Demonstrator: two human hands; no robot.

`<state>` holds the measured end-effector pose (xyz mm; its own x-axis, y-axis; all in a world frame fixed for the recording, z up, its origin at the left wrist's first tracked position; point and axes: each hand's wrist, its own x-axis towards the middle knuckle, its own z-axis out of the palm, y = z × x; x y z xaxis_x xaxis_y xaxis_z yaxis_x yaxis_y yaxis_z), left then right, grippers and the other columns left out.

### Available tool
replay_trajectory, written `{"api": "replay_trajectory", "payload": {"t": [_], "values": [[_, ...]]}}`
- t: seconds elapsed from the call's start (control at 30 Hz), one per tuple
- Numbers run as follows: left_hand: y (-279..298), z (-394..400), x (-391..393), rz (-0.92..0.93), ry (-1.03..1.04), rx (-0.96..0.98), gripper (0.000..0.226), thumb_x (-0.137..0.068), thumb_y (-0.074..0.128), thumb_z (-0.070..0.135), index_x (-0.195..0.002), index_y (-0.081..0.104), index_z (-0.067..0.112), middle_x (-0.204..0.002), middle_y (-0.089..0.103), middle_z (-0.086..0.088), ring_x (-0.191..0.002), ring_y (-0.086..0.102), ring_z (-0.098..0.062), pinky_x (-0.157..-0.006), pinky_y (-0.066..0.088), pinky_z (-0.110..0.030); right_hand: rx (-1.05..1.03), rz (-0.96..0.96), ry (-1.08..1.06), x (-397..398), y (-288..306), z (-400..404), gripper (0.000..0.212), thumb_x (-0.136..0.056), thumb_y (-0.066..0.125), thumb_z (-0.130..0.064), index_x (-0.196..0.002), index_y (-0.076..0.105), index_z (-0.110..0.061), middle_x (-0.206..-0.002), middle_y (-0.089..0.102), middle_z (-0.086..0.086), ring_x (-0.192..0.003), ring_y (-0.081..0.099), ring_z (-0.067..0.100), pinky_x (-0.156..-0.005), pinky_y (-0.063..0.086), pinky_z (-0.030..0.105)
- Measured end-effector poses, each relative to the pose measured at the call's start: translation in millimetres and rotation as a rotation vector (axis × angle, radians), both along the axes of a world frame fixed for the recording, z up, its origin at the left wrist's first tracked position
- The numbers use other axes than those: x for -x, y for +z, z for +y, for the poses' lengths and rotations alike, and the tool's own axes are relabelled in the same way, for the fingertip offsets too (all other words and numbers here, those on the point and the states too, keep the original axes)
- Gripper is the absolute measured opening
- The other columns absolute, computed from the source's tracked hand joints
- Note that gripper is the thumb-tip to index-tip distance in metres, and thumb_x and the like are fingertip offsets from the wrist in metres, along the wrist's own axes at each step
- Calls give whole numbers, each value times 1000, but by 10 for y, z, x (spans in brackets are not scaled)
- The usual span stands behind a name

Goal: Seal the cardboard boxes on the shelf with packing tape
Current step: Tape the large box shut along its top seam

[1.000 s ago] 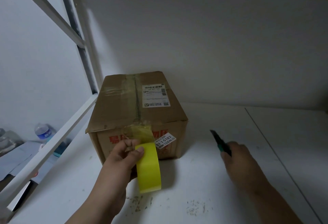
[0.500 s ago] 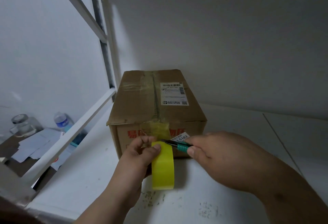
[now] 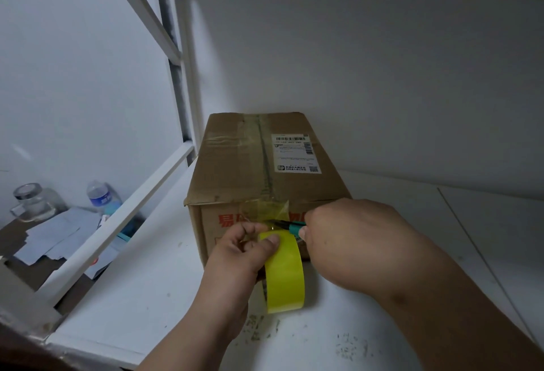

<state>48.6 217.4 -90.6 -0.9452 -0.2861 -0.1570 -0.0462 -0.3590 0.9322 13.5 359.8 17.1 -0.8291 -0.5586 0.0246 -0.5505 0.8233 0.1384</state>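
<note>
A brown cardboard box [image 3: 235, 164] with a white shipping label stands on the white shelf [image 3: 153, 282] against the back wall. Clear yellowish tape runs along its top seam and folds over the front edge [image 3: 265, 207]. My left hand [image 3: 238, 256] grips a yellow roll of packing tape [image 3: 287, 276] in front of the box, the tape stretched up to the box face. My right hand [image 3: 350, 238] holds a small green-handled cutter [image 3: 290, 226], its blade laid against the stretched tape just above the roll.
A white metal frame with a diagonal brace [image 3: 147, 17] borders the shelf on the left. Beyond it, lower down, lie a plastic bottle [image 3: 101, 195], a glass jar [image 3: 29, 203] and loose papers [image 3: 56, 235]. Bits of debris [image 3: 350, 347] dot the shelf near the front.
My right hand came in from the right with the cutter and set its blade against the tape above the roll. The left hand kept its grip on the roll.
</note>
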Motion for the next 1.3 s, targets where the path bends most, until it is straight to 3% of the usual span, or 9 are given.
{"api": "replay_trajectory", "payload": {"t": [0.2,0.33,0.47,0.6,0.73,0.87,0.97,1.03,1.3], "values": [[20,-52,29,-26,-13,-5,10,-84,72,8,-91,67,13,-87,60,-16,-76,54,-29,-67,46,-37,45,-26,4,6,42,48,14,-96,50,-31,-97,62,-24,-82,54,-4,-77,55,22,-50,26,26],[54,-60,18,-50,-45,-18,10,-85,71,8,-93,67,13,-85,60,-15,-73,56,-27,-65,47,-35,143,66,16,-45,107,225,21,-95,47,-48,-107,49,-31,-105,51,-10,-88,55,17,-64,36,30],[67,-58,18,-50,-39,-25,13,-84,70,7,-96,66,12,-84,58,-13,-71,54,-26,-61,46,-33,170,188,54,-62,-22,260,23,-91,56,-42,-101,37,-33,-91,44,-7,-67,55,20,-47,27,26],[69,-56,16,-43,-44,-20,14,-84,71,9,-97,66,11,-81,62,-14,-68,57,-24,-62,47,-33,6,157,31,0,-83,196,36,-52,82,-19,-74,57,-31,-58,45,-4,-36,43,22,-49,2,17],[71,-47,17,-37,-37,-11,11,-85,70,8,-94,66,12,-80,59,-14,-70,55,-24,-64,45,-34,7,222,45,-14,-51,73,13,-58,55,-16,-61,58,-28,-51,34,-3,-32,29,25,-55,-4,19],[89,-56,14,-40,-26,2,19,-72,80,17,-87,68,17,-79,56,-13,-69,52,-24,-63,42,-34,-27,240,101,34,-46,51,25,-49,38,-15,-58,58,-26,-57,20,-5,-41,13,23,-57,-5,22],[108,-86,2,-43,-30,8,14,-79,78,12,-88,68,15,-78,57,-13,-68,52,-24,-60,43,-31,-149,318,134,6,4,29,44,-74,20,-15,-91,59,-26,-65,22,-2,-49,24,23,-51,2,27],[127,-94,-7,-49,-45,19,8,-86,69,6,-87,66,13,-74,60,-11,-62,55,-21,-56,43,-29,-158,228,114,26,3,103,33,-86,33,-13,-111,51,-26,-72,23,-2,-61,36,26,-50,8,30],[149,-220,2,-115,-144,127,11,-65,71,20,-75,70,22,-77,60,-11,-72,51,-27,-62,40,-33,-223,91,-36,-22,30,304,43,-88,48,-16,-130,46,-29,-80,33,-4,-58,32,16,-48,14,28]]}}
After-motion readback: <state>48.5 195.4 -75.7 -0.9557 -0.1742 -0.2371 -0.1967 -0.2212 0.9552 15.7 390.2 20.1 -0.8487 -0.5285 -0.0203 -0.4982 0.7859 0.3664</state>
